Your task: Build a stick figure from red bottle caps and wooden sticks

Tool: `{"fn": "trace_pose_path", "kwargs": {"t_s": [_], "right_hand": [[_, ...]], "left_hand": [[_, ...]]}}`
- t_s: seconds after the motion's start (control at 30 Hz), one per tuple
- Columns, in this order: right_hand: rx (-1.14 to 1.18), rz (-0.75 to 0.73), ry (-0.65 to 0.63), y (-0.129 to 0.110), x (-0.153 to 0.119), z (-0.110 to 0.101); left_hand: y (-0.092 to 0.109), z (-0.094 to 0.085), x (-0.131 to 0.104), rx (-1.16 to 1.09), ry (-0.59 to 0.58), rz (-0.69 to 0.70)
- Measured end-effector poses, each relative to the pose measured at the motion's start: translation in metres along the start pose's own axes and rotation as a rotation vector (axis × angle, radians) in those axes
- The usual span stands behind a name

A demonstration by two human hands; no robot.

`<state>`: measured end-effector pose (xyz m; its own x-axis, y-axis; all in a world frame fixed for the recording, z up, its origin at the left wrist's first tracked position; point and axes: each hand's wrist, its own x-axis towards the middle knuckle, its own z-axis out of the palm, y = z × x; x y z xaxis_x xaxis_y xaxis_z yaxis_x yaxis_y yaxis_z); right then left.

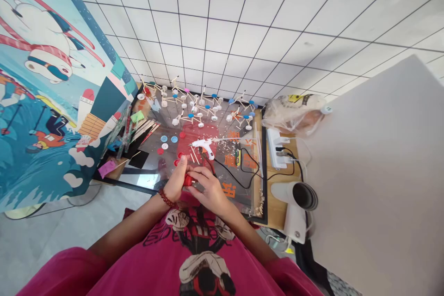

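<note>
Both hands on one red cap (188,180) — left hand (176,180) and right hand (206,189) each grip it; one glue gun (204,145) just beyond, two blue caps (169,139) further left

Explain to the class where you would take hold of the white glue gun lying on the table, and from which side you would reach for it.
Grip the glue gun by its handle, the part angled down toward the person near the black cord, probably coming from the near side with the right hand. Its nozzle points right, over glue strands, so fingers should stay clear of that end. It lies flat just beyond both hands.
</note>
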<state>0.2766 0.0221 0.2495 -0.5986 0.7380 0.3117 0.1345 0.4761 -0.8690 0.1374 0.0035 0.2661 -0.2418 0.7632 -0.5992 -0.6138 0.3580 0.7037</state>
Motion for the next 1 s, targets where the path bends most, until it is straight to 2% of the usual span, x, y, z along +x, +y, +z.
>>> {"fn": "trace_pose_path", "kwargs": {"t_s": [0.1,0.2,0.3,0.4,0.47,0.53,0.6,0.63,0.73,0.8,1.0], "right_hand": [[0.066,0.068,0.086,0.001,0.0,-0.002],[0.172,0.141,0.111,-0.004,-0.001,-0.002],[0.287,0.219,0.199,-0.008,-0.003,0.001],[0.348,0.295,0.29,-0.009,-0.005,0.008],[0.299,0.277,0.342,-0.008,-0.005,0.013],[0.198,0.197,0.378,-0.006,-0.003,0.016],[0.058,0.114,0.374,-0.005,-0.002,0.018],[-0.022,0.081,0.353,-0.006,-0.001,0.017],[-0.209,0.002,0.265,-0.009,-0.001,0.011],[-0.228,-0.038,0.23,-0.012,-0.002,0.004],[-0.198,-0.122,0.184,-0.016,0.002,-0.006]], "left_hand": [[0.003,-0.003,0.002,-0.098,0.001,-0.004],[0.008,-0.004,0.0,-0.161,0.006,0.143],[0.011,-0.002,-0.007,-0.12,-0.052,0.308],[0.011,0.003,-0.016,-0.124,-0.085,0.361],[0.01,0.007,-0.018,-0.175,-0.1,0.273],[0.008,0.011,-0.018,-0.212,-0.118,0.072],[0.007,0.012,-0.016,-0.219,-0.122,-0.103],[0.008,0.012,-0.015,-0.211,-0.117,-0.137],[0.012,0.009,-0.013,-0.159,-0.101,-0.076],[0.016,0.007,-0.012,-0.127,-0.117,-0.062],[0.023,0.011,-0.017,-0.169,-0.129,-0.206]]}}
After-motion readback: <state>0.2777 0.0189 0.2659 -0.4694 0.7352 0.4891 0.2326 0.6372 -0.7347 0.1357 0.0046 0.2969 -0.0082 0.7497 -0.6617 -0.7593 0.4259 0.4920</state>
